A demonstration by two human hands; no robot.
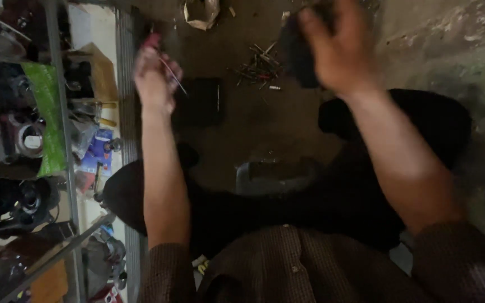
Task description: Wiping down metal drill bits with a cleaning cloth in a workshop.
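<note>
Our brown checked shirt [287,264] fills the bottom of the view, sleeves pushed up, with dark trousers [287,213] below it. We hold both arms out over a dirt floor [450,73]. Our left hand [155,76] has its fingers [141,64] pinched together on a thin wire [174,76] that slants down to the right, with something red [152,40] showing at the top of the grip. Our right hand [338,47] is blurred — its fingers [310,25] curl around a dark object [298,56], though we cannot tell what it is. Between the hands, on the floor, lie a black flat box [203,101] and a scatter of small metal parts [259,64]. Off to the left stands a metal shelf rack [63,129] — crowded with a green packet [49,112] and dark gear.
</note>
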